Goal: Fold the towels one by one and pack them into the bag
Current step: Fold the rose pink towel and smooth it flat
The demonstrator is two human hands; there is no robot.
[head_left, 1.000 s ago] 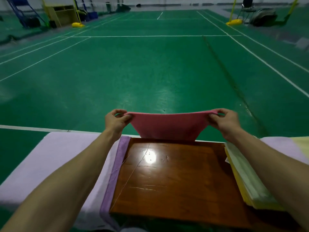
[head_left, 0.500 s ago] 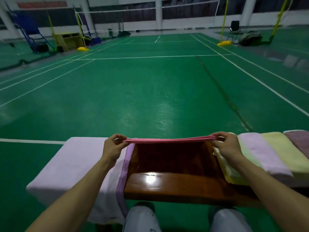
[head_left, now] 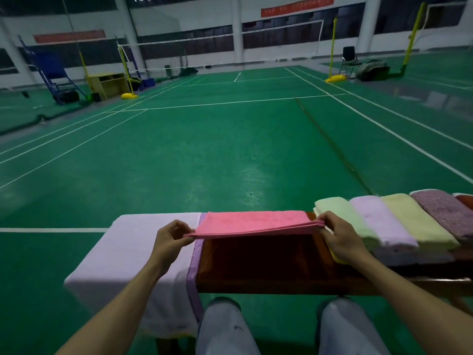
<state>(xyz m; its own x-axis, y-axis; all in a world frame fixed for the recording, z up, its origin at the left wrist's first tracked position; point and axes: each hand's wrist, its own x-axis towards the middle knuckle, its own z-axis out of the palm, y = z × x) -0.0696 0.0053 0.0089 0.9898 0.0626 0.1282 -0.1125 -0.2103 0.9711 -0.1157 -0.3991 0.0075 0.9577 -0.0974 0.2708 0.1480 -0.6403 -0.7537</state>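
Spanning flat between left hand (head_left: 171, 239) and right hand (head_left: 337, 237), each pinching a corner: pink towel (head_left: 253, 221).

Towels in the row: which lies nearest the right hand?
The green towel, leftmost, beside the right hand; the lilac, yellow and mauve ones lie farther off.

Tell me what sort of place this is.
Most likely an indoor badminton hall: a green court floor marked with white lines, and a net strung between yellow posts.

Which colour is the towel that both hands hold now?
Pink. The towel is pinched at its ends by the left hand and right hand, in the head view.
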